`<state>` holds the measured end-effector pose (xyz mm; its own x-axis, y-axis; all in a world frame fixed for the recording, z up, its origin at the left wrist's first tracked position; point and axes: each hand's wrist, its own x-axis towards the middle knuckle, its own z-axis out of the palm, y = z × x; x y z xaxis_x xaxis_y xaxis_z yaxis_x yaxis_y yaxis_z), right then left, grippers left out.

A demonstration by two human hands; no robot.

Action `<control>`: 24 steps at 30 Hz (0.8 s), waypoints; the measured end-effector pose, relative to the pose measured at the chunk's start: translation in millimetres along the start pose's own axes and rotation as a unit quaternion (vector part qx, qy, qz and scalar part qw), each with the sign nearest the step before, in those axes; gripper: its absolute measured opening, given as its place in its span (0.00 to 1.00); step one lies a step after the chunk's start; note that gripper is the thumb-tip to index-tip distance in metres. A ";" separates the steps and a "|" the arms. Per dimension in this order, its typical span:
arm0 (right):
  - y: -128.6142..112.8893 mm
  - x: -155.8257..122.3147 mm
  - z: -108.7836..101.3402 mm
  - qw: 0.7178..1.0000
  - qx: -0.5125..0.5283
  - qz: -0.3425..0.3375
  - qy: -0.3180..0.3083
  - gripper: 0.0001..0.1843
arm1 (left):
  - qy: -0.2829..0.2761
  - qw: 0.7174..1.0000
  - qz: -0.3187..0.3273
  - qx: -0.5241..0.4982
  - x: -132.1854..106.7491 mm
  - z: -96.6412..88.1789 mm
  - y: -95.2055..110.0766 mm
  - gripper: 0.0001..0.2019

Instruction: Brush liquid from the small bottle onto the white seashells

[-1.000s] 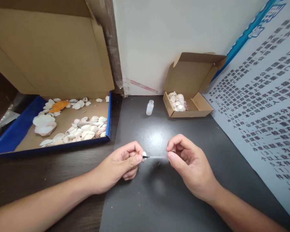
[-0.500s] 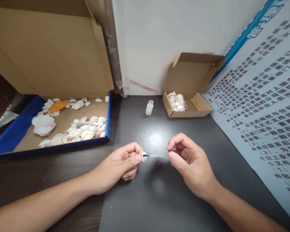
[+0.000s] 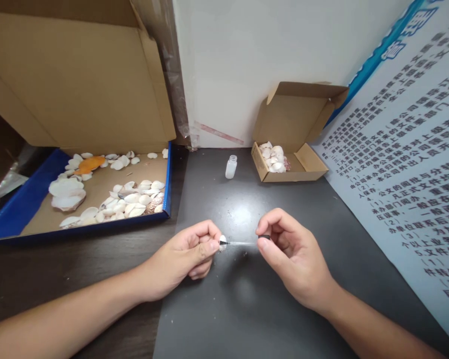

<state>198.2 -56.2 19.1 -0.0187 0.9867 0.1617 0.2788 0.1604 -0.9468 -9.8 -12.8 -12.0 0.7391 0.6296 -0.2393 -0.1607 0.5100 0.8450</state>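
Observation:
Between thumb and fingers, my left hand (image 3: 190,252) pinches a small white seashell (image 3: 223,243) over the dark mat. My right hand (image 3: 294,257) grips the black cap of a small brush (image 3: 243,243) with a thin clear stem. The brush lies level between the hands, its dark tip touching the shell's face. Beyond them stands a small uncapped bottle (image 3: 231,167) holding whitish liquid. My left fingers hide part of the shell.
At left, an open blue-edged cardboard box (image 3: 168,187) holds many white shells and an orange one. A smaller open carton (image 3: 294,176) with shells stands at back right. A printed sheet (image 3: 404,189) rises along the right, and a white panel (image 3: 277,45) stands behind.
My right hand has shifted slightly left and down with the brush, whose tip has moved farther across the shell. My left hand has stayed in place.

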 end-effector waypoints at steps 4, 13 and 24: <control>-0.7 0.2 0.5 1.000 -0.015 0.002 0.022 0.04 | 0.000 1.000 -0.002 0.005 0.1 -0.8 -0.9 0.12; 0.6 1.3 -0.4 1.000 -0.005 0.004 0.014 0.03 | 0.013 1.000 -0.002 0.004 -0.3 1.0 1.0 0.13; -0.3 1.6 -0.1 1.000 -0.023 0.006 0.013 0.04 | 0.007 1.000 -0.002 0.010 -0.2 -0.1 0.7 0.11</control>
<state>198.2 -54.6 19.7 0.0099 0.9875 0.1575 0.3220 0.1460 -0.9354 -10.1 -12.6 -11.4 0.7305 0.6355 -0.2499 -0.1445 0.5015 0.8530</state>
